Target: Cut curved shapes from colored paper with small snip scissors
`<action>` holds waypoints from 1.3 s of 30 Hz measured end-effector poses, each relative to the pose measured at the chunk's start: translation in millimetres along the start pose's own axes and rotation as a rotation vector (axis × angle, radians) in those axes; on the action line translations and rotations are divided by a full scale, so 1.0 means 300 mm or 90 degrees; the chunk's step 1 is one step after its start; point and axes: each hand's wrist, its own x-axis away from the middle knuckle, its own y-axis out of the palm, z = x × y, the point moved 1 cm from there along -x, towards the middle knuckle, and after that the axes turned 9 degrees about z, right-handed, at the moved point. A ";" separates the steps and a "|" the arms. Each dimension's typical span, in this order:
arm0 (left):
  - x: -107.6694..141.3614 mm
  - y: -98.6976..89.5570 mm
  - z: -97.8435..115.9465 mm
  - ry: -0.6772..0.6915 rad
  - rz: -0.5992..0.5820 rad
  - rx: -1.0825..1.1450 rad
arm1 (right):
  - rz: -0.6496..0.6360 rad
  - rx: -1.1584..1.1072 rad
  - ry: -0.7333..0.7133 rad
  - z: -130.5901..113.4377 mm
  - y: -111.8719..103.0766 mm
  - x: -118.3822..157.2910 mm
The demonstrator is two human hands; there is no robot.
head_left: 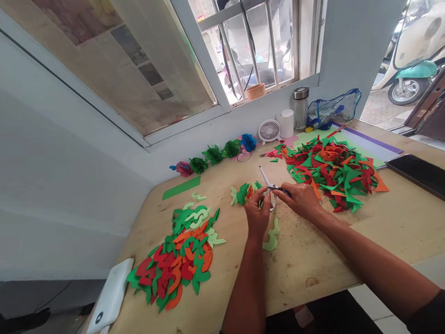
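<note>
My right hand [304,200] is wrapped around the dark handles of a pair of scissors [283,191], whose blades point left. Close against the blades, my left hand [259,213] pinches a small whitish piece of paper [273,204], partly hidden by the fingers. Just beyond the fingertips a white pen-like stick [264,174] slants away; whether it lies on the table or touches the hand I cannot tell. Green and orange cut paper shapes [242,194] lie behind my left hand. A pale green wavy cutout [271,236] rests below the hands.
On the left spreads a heap of curved paper cutouts [177,260]; on the right, a pile of pointed scraps [333,171]. Along the wall stand paper ornaments [212,155], a small fan [269,131] and a bottle [301,109]. A phone [419,174] lies at right, a white device [111,294] at left.
</note>
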 end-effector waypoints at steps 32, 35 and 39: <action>-0.016 0.100 0.059 0.181 -0.011 -0.236 | 0.108 0.059 0.099 0.052 -0.050 -0.031; -0.015 0.156 0.029 0.163 -0.063 -0.264 | 0.111 0.059 0.114 0.065 -0.050 -0.033; -0.013 0.213 -0.008 0.102 -0.100 -0.261 | 0.092 0.060 0.115 0.070 -0.053 -0.034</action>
